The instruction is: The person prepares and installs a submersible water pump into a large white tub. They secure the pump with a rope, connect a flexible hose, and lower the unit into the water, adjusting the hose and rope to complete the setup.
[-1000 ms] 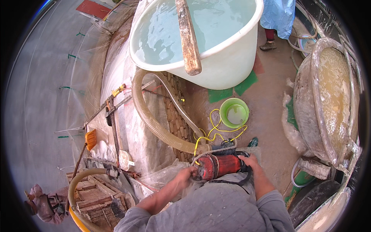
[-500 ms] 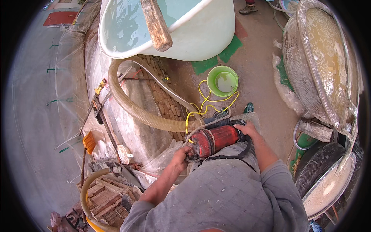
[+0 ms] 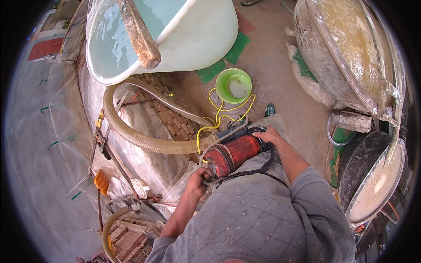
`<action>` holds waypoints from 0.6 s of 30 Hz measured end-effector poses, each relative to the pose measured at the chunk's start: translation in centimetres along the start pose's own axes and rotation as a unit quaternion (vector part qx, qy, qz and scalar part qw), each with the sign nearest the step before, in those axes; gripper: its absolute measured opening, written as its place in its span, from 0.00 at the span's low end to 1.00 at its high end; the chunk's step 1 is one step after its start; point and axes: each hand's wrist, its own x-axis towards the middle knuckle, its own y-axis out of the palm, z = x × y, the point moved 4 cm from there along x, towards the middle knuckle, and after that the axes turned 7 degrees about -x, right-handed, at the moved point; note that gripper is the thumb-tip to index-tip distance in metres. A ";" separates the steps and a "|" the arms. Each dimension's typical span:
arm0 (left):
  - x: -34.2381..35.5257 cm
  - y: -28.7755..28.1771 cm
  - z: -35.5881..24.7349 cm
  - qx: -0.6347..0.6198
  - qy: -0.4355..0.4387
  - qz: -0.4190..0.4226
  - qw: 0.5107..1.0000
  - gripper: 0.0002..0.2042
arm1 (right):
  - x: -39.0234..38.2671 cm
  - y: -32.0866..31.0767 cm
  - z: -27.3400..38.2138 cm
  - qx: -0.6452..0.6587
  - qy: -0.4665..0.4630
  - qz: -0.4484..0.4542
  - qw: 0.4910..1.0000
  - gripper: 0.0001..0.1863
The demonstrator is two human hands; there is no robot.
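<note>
I hold a red pump (image 3: 236, 154) sideways against my front, with a grimy rope round it. My left hand (image 3: 197, 179) grips its left end, fingers curled. My right hand (image 3: 269, 136) is closed on its dark right end. A ribbed beige hose (image 3: 144, 141) curves from its dark fitting up toward the white tub (image 3: 201, 52). A yellow cable (image 3: 219, 117) loops from the pump beside a green bucket (image 3: 222, 85) that has a little liquid in it.
A wooden beam (image 3: 138, 33) lies over the tub's rim. At right are a large vat of murky liquid (image 3: 333, 70), a wood block (image 3: 351, 120) and a dark round container (image 3: 359, 171). Plastic sheeting (image 3: 131, 131), stacked bricks (image 3: 175, 118) and an orange scoop (image 3: 101, 180) are at left.
My view has shifted, so the tub and bucket sit higher and further left. The pump is more tilted, its right end higher. The other person's blue garment has left the frame.
</note>
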 end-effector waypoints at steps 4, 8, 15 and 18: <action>0.2 -0.3 0.2 -0.029 -0.013 -0.010 0.999 0.02 | -0.1 -0.1 -0.2 0.010 0.000 0.007 1.000 0.53; -0.1 0.1 0.0 -0.006 0.012 0.004 1.000 0.03 | -0.5 -0.3 0.3 0.002 -0.006 -0.002 1.000 0.56; -0.3 0.3 0.1 0.002 0.014 -0.004 1.000 0.04 | -0.5 -0.5 0.5 -0.001 -0.002 0.005 1.000 0.55; -0.3 0.4 0.0 0.000 0.020 -0.006 1.000 0.04 | -0.3 -0.3 0.2 0.002 -0.009 0.007 1.000 0.55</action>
